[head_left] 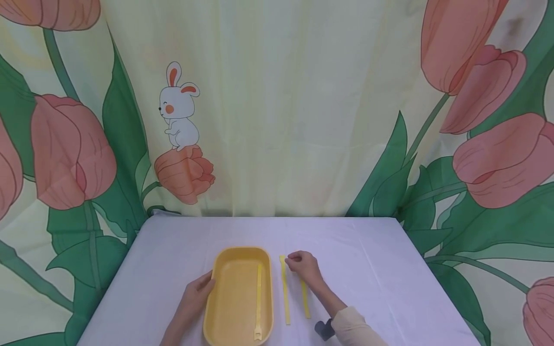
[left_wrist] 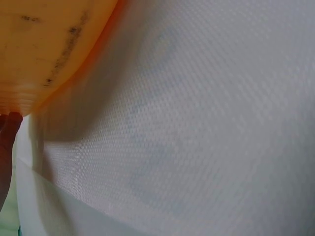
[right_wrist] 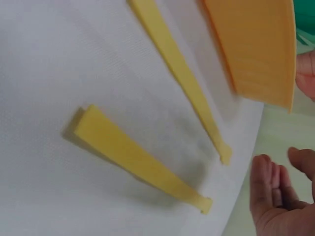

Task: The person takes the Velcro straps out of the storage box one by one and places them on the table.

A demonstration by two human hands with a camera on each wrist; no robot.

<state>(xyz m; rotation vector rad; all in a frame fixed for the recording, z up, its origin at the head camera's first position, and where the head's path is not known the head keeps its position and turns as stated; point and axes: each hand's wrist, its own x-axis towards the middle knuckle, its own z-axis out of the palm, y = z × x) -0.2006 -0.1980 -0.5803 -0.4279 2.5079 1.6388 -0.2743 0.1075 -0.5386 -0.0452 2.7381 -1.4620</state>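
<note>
A yellow-orange tray [head_left: 233, 298] with rounded corners stands on the table. My left hand [head_left: 192, 298] grips its left rim; some fingers are hidden at the tray's side. Inside the tray, toward its right wall, lies a long thin yellow strip [head_left: 258, 302] with a wider, notched near end. Two similar yellow strips [right_wrist: 142, 160] lie on the cloth right of the tray, each with a small widened end. My right hand [head_left: 304, 265] hovers by the far ends of these strips. Its thumb and bent fingers are apart, with nothing between them in the right wrist view.
White cloth [head_left: 368, 269] covers the table. Behind its back edge hangs a curtain [head_left: 294, 120] printed with tulips and a rabbit. A small dark object [head_left: 324, 330] shows beside the right sleeve [head_left: 357, 327].
</note>
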